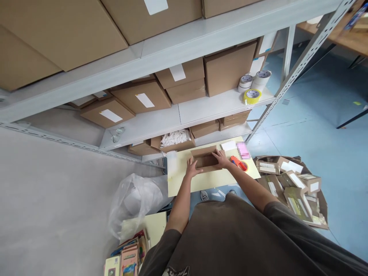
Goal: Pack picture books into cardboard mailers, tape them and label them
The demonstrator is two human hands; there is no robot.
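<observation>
Open-topped rectangular brown cardboard box [205, 161], one, along the far edge of the pale-yellow rectangular surface [181, 184], left hand [193, 168] and right hand [220, 159] holding opposite ends; risk: uneven squeezing could skew corners or buckle thin walls.

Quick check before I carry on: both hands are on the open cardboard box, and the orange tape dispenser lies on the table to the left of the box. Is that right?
Not quite: the head view shows the orange tape dispenser to the right of the open cardboard box. It does lie on the table, and both hands are on the box.
</observation>
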